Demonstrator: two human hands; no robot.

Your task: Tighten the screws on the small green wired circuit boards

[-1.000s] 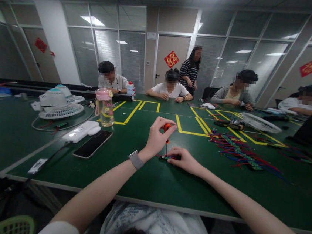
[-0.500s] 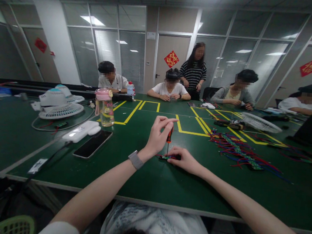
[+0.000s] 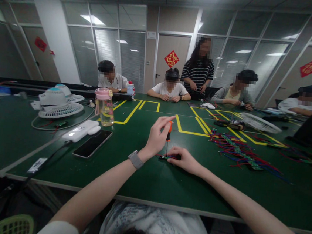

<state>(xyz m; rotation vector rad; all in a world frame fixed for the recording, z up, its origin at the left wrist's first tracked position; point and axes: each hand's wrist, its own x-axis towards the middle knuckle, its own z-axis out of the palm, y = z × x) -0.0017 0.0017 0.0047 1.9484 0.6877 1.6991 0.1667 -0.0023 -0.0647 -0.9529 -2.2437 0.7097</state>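
Note:
My left hand [image 3: 156,137] grips a small screwdriver [image 3: 169,131] with an orange handle, held upright, its tip down on a small circuit board [image 3: 165,157] lying on the green table [image 3: 144,175]. A grey watch is on that wrist. My right hand [image 3: 185,159] lies flat on the table and pins the board's right end with its fingertips. Thin red wires run from the board.
A black phone [image 3: 92,143] and white power bank [image 3: 81,131] lie to the left, beyond them a pink-capped bottle [image 3: 105,106] and white fans [image 3: 59,105]. A bundle of coloured wires [image 3: 238,150] lies to the right. Several people sit at the far side; one stands.
My left fingers have shifted on the screwdriver handle, the forefinger now stretched out over its top. The standing person at the back has stepped closer to the table.

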